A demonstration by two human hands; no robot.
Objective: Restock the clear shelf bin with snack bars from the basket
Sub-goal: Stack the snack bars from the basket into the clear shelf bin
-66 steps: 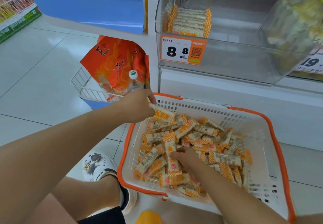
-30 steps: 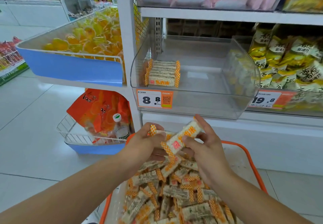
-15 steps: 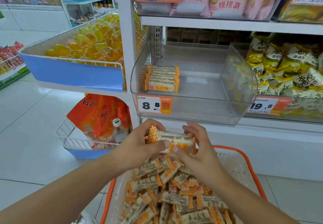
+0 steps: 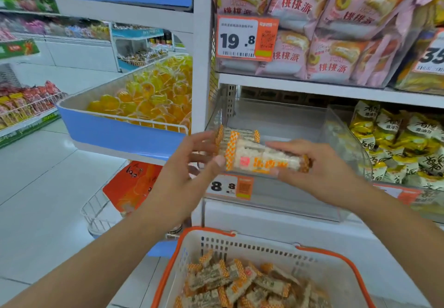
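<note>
The white shelf unit (image 4: pixel 331 89) fills the upper right of the view, and the clear shelf bin (image 4: pixel 283 197) sits on its middle level, with an orange price tag (image 4: pixel 229 187) reading 8.8 on its front wall. Inside the bin, at the left, one short row of snack bars (image 4: pixel 222 136) stands on edge; the row is partly hidden behind the hands, so I cannot count it exactly, maybe six or seven. Most of the bin floor is bare, so I judge that the restocking is only at its beginning.

Below, on the floor side, is the white basket (image 4: pixel 262 247) with an orange rim. It holds a loose pile of bars (image 4: pixel 230 281), surely more than twenty, too mixed to count.

The two hands are raised in front of the bin and carry a small bundle of snack bars (image 4: pixel 262 159) between them. The right hand (image 4: pixel 322 171) has its grip clamped on the right end, fingers above and thumb under. The left hand (image 4: pixel 189 163) pinches the left end with thumb and fingers, the other fingers spread. The bundle seems to be two or three bars; only the front one is plainly seen.

These bars look light and a little stiff, puffed rice in smooth film, so they can slip and also crumble under hard squeezing. Holding at both crimped orange ends, with soft pressure, keeps them aligned.
</note>
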